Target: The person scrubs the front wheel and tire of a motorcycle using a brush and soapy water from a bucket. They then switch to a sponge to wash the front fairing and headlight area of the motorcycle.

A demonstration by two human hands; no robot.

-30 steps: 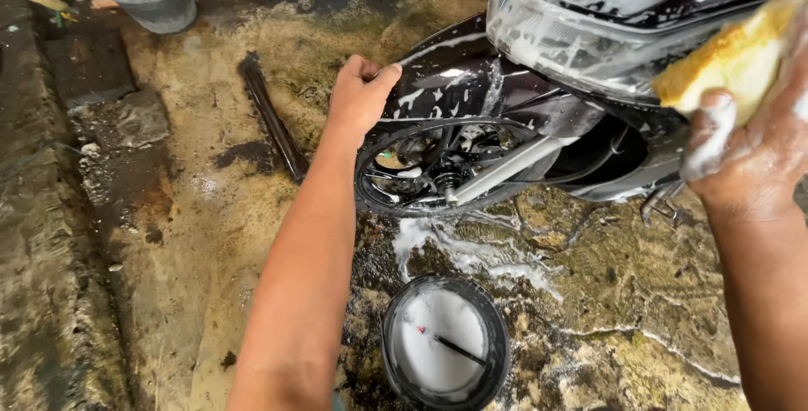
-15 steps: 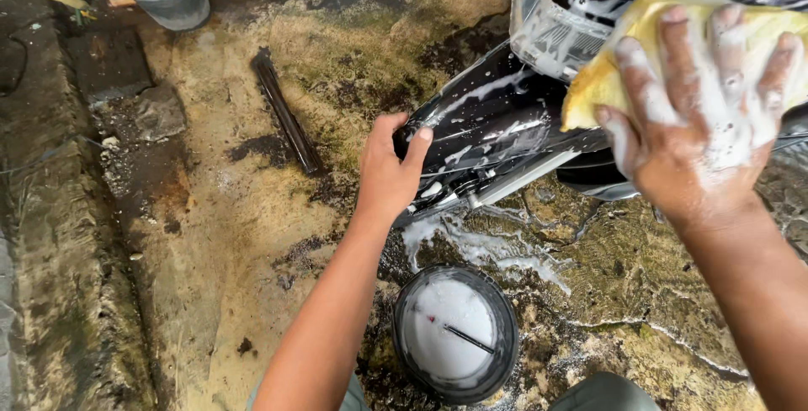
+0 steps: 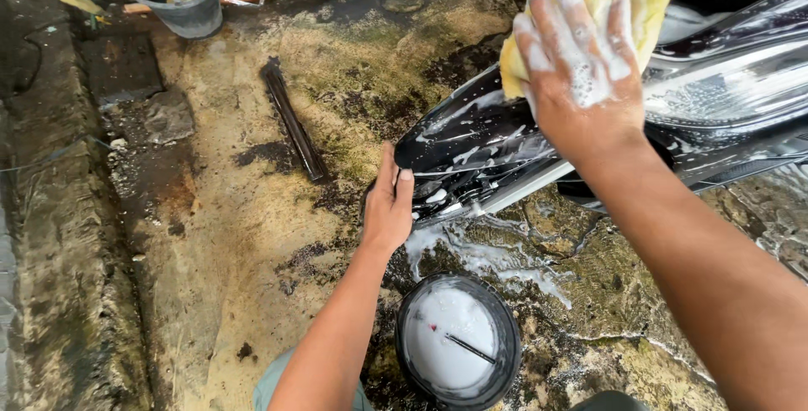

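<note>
Left hand [image 3: 389, 209] flat, fingers together; soapy right hand [image 3: 581, 74] spread.
</note>
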